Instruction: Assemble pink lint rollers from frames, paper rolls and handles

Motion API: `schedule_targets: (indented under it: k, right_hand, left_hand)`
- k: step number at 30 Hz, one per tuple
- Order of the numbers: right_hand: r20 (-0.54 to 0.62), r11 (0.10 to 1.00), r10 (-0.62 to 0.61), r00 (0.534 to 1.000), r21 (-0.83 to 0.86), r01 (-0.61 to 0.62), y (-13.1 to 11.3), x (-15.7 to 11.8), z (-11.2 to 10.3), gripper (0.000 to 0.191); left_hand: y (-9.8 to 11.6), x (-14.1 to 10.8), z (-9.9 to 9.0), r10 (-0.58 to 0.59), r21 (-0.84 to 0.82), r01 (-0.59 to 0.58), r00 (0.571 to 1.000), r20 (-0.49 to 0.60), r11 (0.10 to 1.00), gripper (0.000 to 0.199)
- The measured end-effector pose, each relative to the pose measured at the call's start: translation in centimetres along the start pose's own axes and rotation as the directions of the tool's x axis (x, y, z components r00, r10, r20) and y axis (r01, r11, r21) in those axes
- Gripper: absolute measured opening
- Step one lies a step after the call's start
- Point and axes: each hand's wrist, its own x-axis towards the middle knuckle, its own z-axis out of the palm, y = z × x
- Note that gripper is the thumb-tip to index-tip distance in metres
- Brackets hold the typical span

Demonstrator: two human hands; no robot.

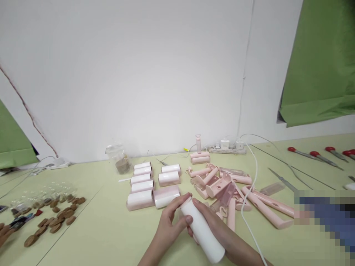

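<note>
A white lint roller roll [203, 232] is tilted between my two hands, its far end higher in the picture and its near end towards me. My left hand [172, 218] grips the far end, with fingertips at the rim and thumb along the side. My right hand [212, 218] is wrapped around the roll's right side, its lower fingers partly hidden. Just beyond my left hand lie several white rolls in pink casings [141, 199], set in two columns. Beside my right hand is a heap of pink plastic roller handles and covers [219, 184].
A small pink roller set [199, 157] stands by the wall near a power strip [227, 150]. A white cable [245, 210] crosses the table on the right. Several red-ended tools [302, 153] lie far right; brown oval pieces [59, 220] and a clear bag [119, 159] are left. Another person's hand [5, 234] shows.
</note>
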Motion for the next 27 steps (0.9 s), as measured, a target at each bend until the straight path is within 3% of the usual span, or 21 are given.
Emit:
schedule_targets:
  k: [5,11,16,22,25,27]
  right_hand:
    - [0.020,1.000,0.013,1.000,0.019,-0.014,-0.1,0.0,-0.1,0.037]
    - [-0.027,0.999,0.014,1.000,0.033,-0.013,-0.2,-0.1,0.1,0.035]
    - [-0.021,1.000,0.011,1.000,-0.028,-0.012,-0.4,-0.4,0.1,0.034]
    - [-0.059,0.992,-0.020,0.998,-0.123,0.012,-0.7,-0.9,0.1,0.036]
    - [-0.079,0.979,-0.117,0.990,-0.177,0.102,-1.2,-1.2,0.1,0.033]
    - [-0.031,0.983,-0.144,0.989,-0.120,0.139,-1.6,-1.3,0.0,0.032]
  left_hand:
    - [0.1,-0.2,0.0,-0.015,0.011,0.014,1.000,0.023,1.000,0.048]
    - [-0.1,-0.7,0.2,-0.004,0.169,0.000,1.000,0.028,0.986,0.047]
    - [0.0,-0.8,-0.1,0.133,0.286,-0.149,0.988,0.076,0.947,0.044]
    - [0.5,-0.6,0.0,0.130,0.230,-0.148,0.987,0.090,0.962,0.049]
    - [0.3,-0.8,0.1,0.179,0.208,-0.190,0.981,0.072,0.959,0.060]
    - [-0.1,-1.0,0.1,0.218,0.211,-0.222,0.975,0.045,0.952,0.057]
